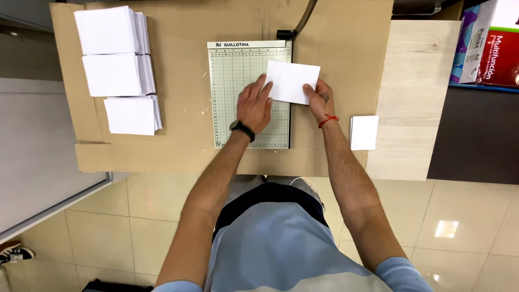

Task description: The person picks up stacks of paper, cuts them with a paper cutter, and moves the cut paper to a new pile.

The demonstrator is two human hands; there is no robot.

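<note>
Left hand [255, 106] is lying flat, fingers spread, pressing the white paper sheet [292, 81] onto the gridded paper-cutter bed [238, 81], apparently to hold it square w/ the cutting edge. Right hand [320, 100] is pinching the sheet's overhanging lower-right corner, supporting it past the blade side. Three cut stacks [116, 70] are sitting top-left on the cardboard-covered surface [178, 146], a smaller stack [364, 132] right of the cutter, prob. kept w/in reach.

floor: glossy beige tiles [130, 227], light glare at 4 o'clock
furniture: pale wood table [413, 97] at 2 o'clock
cover: brown cardboard sheet [178, 21], 12 o'clock
wall: grey panel [32, 151], 9 o'clock
</note>
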